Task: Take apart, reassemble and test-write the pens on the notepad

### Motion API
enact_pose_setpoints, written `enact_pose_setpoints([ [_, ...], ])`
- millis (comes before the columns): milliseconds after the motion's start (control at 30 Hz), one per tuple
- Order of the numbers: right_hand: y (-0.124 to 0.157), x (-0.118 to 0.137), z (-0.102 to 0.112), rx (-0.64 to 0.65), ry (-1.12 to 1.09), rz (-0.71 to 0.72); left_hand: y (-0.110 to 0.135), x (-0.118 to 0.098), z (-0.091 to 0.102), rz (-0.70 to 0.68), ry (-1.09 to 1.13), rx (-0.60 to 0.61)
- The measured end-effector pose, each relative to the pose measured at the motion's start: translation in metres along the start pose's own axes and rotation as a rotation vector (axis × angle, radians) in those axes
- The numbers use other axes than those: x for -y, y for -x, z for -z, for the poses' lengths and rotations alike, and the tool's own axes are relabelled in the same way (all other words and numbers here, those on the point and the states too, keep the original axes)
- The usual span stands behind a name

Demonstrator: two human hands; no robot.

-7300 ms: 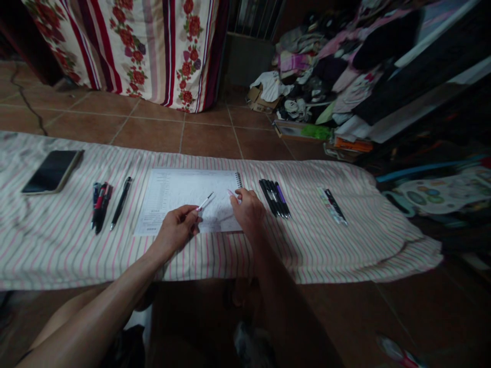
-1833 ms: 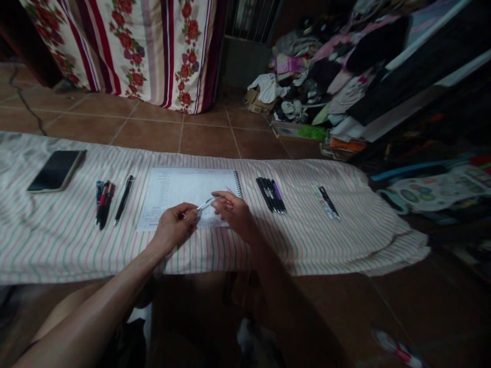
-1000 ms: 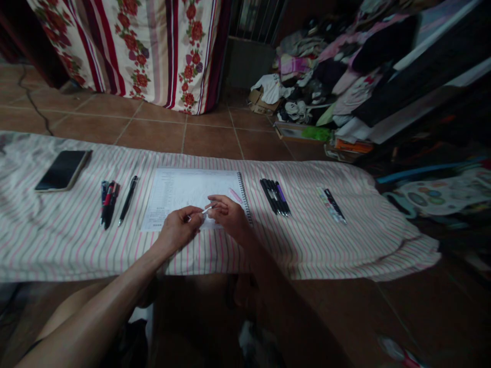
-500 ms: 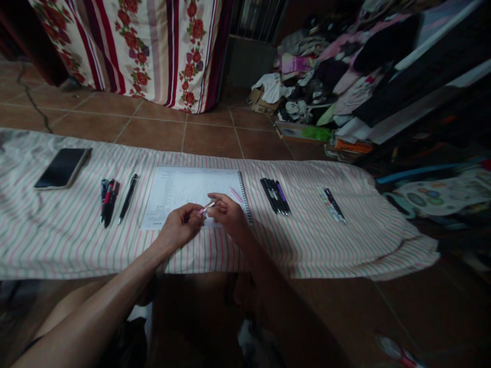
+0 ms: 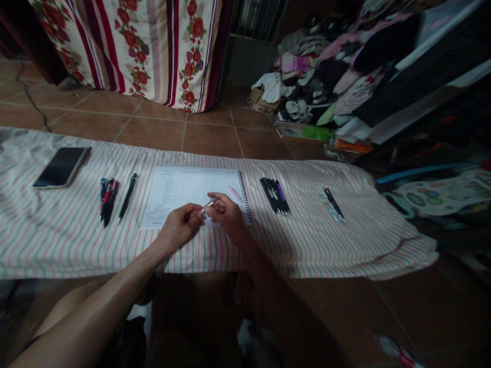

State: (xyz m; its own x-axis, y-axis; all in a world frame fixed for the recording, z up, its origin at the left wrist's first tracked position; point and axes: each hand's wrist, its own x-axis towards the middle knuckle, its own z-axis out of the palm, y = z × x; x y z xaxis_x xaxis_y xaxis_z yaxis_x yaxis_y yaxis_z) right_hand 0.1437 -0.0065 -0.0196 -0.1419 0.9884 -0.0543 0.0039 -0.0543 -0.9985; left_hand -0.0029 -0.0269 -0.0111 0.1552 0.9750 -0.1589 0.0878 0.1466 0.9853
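One slim pen (image 5: 207, 206), pinched by the left hand (image 5: 178, 227), slants up toward the right hand (image 5: 229, 214), its grip unclear.

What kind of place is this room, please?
Probably a cluttered room in a home, perhaps a bedroom: floral striped fabric hangs behind, clothes lie heaped at right, and the floor is brown tile.

Both bare arms reach forward from the bottom of the view, the left arm (image 5: 95, 301) lit and the right arm (image 5: 266, 278) in shadow. The left hand (image 5: 179, 226) and right hand (image 5: 228, 214) nearly meet, their fingers (image 5: 218, 200) curled inward in a close pinch.
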Motion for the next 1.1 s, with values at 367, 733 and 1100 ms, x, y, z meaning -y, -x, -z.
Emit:
enact_pose_setpoints([
  [367,-0.009,-0.001,0.026,-0.168,0.070,-0.014,0.001,-0.009,0.002,0.102,0.196,-0.134],
  [733,-0.017,-0.005,0.040,-0.322,0.706,0.337,-0.001,-0.006,0.009,0.084,0.203,-0.185],
  [1100,-0.025,-0.017,0.024,-0.168,0.958,0.340,-0.001,-0.007,0.019,0.092,0.111,-0.209],
])
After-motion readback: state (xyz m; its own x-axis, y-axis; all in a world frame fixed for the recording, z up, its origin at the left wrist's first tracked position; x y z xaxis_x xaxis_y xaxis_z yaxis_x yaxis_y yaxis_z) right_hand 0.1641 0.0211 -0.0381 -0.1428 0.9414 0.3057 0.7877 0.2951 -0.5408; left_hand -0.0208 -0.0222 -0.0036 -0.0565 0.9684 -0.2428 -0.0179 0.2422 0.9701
